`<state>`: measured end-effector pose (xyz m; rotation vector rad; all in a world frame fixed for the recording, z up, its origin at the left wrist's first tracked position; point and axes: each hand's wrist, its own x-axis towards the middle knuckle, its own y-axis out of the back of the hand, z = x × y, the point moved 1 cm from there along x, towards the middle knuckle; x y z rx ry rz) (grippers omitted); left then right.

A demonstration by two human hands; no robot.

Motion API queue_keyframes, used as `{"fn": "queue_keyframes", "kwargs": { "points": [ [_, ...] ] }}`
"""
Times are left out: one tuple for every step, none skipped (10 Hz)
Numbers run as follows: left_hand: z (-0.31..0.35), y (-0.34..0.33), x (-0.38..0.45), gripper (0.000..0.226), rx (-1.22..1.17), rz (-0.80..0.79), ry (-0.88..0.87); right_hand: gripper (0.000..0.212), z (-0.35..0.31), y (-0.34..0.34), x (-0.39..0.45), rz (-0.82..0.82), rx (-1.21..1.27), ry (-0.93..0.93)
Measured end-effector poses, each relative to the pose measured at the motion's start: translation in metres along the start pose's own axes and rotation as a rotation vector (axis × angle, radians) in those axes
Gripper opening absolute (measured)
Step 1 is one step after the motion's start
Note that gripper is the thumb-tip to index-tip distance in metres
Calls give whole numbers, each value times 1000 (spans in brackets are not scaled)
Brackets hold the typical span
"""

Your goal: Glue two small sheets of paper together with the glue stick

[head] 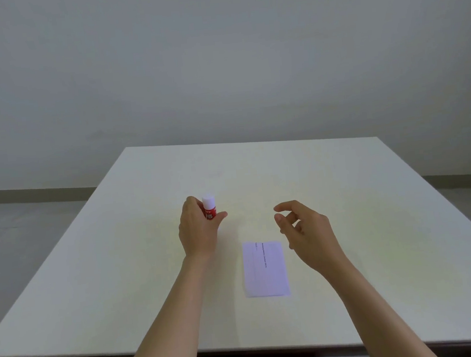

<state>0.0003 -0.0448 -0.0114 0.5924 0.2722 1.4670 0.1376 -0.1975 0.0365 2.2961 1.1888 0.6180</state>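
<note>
Head view: left hand (198,233) wrapped around upright glue stick (209,207), right hand (305,229) loosely open.

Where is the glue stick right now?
In the head view, the glue stick is in the left hand, held upright above the table, left of the paper.

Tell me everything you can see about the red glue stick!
The glue stick is a small red tube with a white cap still on and white lettering too blurred to read. It looks like plastic. It stands upright, far-left of the paper, and the left hand is wrapped around its lower part. Whether its base touches the table is hidden.
</note>
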Motion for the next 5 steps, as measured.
{"fn": "queue_keyframes", "kwargs": {
  "points": [
    [-2,-1,0,44,-4,8,18,21,1,3,-2,8,2,-4],
    [-3,0,0,43,1,14,20,21,2,4,-2,8,-4,-5],
    [-7,-1,-3,40,-3,11,34,21,2,3,-5,-5,-8,-10],
    [-8,-1,-5,42,-5,-37,73,23,2,1,-7,-17,-23,-14],
    [-11,1,-5,78,-30,-141,71,28,6,-8,-9,-34,-70,-6]
  ]
}}
